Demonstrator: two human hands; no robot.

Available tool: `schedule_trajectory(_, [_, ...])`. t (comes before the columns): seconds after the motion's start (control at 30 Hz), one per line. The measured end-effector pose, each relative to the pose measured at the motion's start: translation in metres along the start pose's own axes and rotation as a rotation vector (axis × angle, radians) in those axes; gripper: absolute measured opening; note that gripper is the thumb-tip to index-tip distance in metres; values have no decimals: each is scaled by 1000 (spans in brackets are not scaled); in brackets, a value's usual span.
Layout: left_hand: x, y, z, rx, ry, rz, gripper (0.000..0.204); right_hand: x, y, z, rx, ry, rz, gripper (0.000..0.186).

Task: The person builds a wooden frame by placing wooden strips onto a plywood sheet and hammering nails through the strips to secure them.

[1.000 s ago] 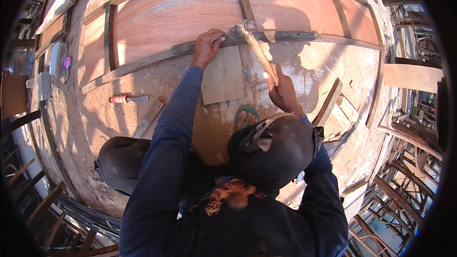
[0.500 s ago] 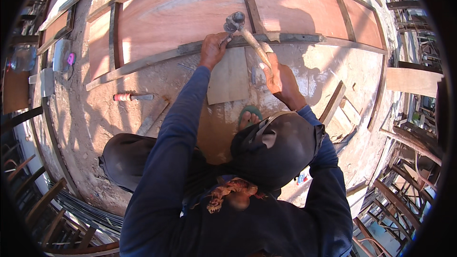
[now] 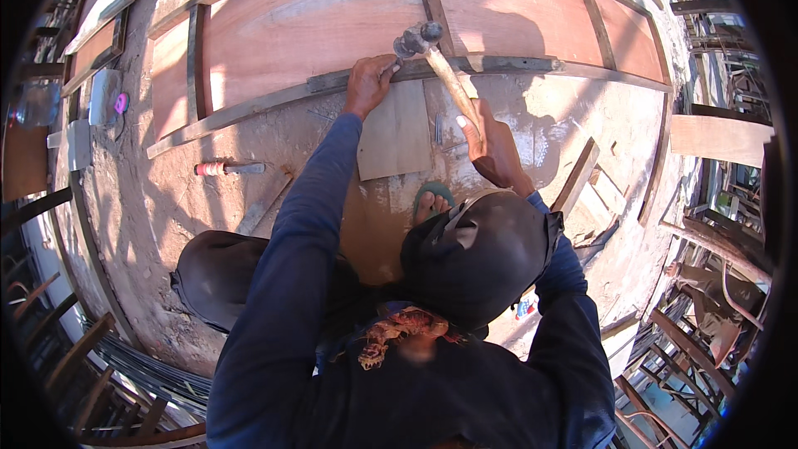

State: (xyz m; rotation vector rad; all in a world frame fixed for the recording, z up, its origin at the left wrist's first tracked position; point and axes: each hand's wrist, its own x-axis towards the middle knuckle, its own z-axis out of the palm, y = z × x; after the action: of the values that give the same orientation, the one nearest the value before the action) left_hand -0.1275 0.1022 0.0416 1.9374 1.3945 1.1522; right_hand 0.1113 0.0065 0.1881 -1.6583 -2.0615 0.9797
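Framed panel (image 3: 324,25), chisel (image 3: 244,169) on floor (image 3: 158,241)

From my end I see a dusty floor (image 3: 137,266) streaked with sunlight and shadow. Dark timber (image 3: 694,349) crowds the right rim, perhaps stacked; dark rods (image 3: 154,366) lie bundled at lower left.
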Motion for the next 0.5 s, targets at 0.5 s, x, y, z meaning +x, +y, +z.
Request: schedule_trajectory(0.5, [30, -11, -57, 624, -786, 34, 41, -51, 65, 9, 187, 230, 350, 28])
